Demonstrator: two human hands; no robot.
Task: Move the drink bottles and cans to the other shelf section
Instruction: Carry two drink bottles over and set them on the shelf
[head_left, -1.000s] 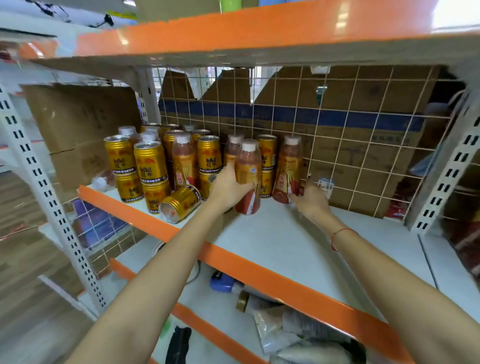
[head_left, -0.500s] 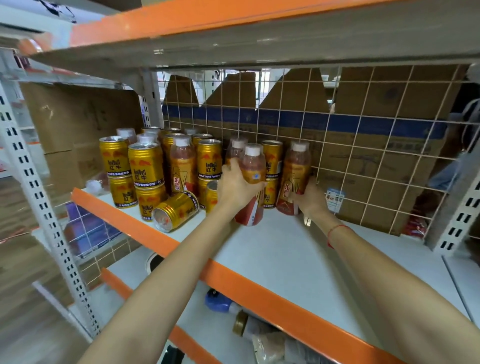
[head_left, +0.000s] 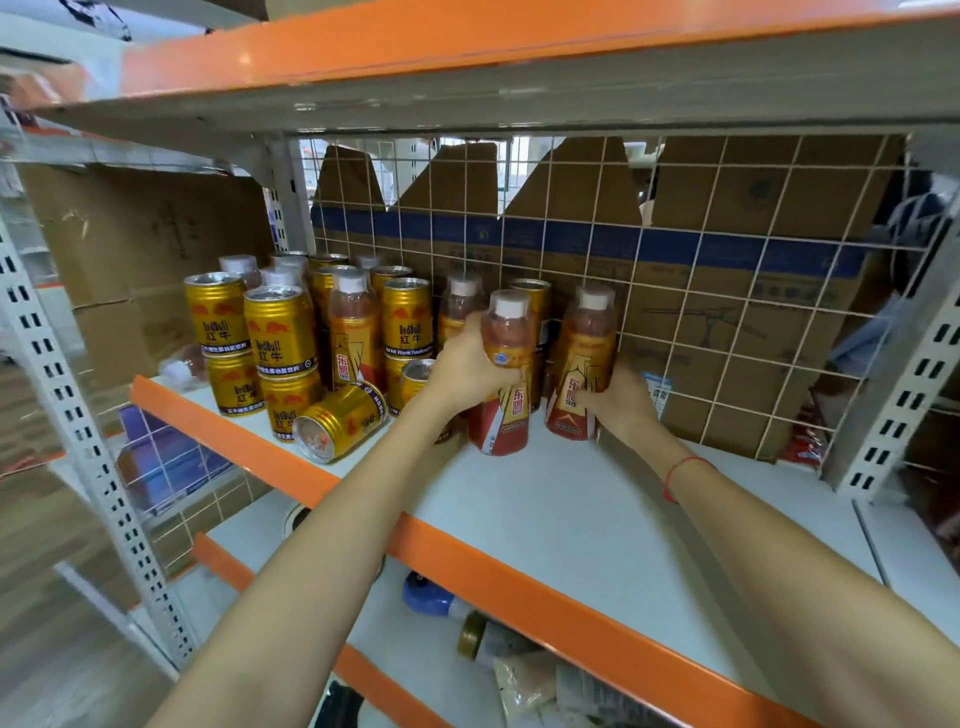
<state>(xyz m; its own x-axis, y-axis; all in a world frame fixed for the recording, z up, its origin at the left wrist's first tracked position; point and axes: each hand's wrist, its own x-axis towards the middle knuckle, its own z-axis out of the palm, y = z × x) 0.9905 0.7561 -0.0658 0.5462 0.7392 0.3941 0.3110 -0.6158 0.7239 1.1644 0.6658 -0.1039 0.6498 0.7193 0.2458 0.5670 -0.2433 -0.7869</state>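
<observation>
The cans (head_left: 279, 332) are gold with red print; the bottles (head_left: 506, 374) are amber with white caps and red bases; the shelf (head_left: 519, 577) is white, edged orange.

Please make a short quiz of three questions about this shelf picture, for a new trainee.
1. True or false: the left hand grips a white-capped bottle.
2. What does the right hand hold: A) a gold can, B) a second bottle, C) nothing?
3. How does the frontmost gold can lie on the shelf?

Key: 1. True. 2. B. 3. On its side, its end facing the shelf's front edge.
</observation>
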